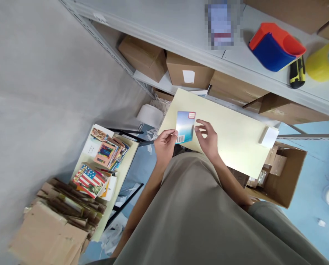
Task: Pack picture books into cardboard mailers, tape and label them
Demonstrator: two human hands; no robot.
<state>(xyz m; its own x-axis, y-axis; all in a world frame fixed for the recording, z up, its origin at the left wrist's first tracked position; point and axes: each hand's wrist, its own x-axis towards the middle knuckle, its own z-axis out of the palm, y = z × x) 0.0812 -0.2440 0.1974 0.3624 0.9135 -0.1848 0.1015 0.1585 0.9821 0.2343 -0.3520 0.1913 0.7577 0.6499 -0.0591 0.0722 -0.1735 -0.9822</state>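
A thin book [185, 126] with a blue and white cover, a barcode at its lower edge and a red-bordered sticker in its upper right corner, is above the pale yellow tabletop [233, 136]. My left hand [165, 145] grips its lower left edge, thumb on the cover and fingers behind. Beside the book's right edge is my right hand [208, 138], its fingers apart and slightly curled, holding nothing. Whether its fingertips brush the book I cannot tell.
Cardboard boxes [190, 70] line the shelf behind the table. Above are a tape roll [320, 60] and a utility knife [297, 73]. To the left, a side table holds several books [89, 180] near folded cardboard [51, 232]. An open carton [288, 176] stands right.
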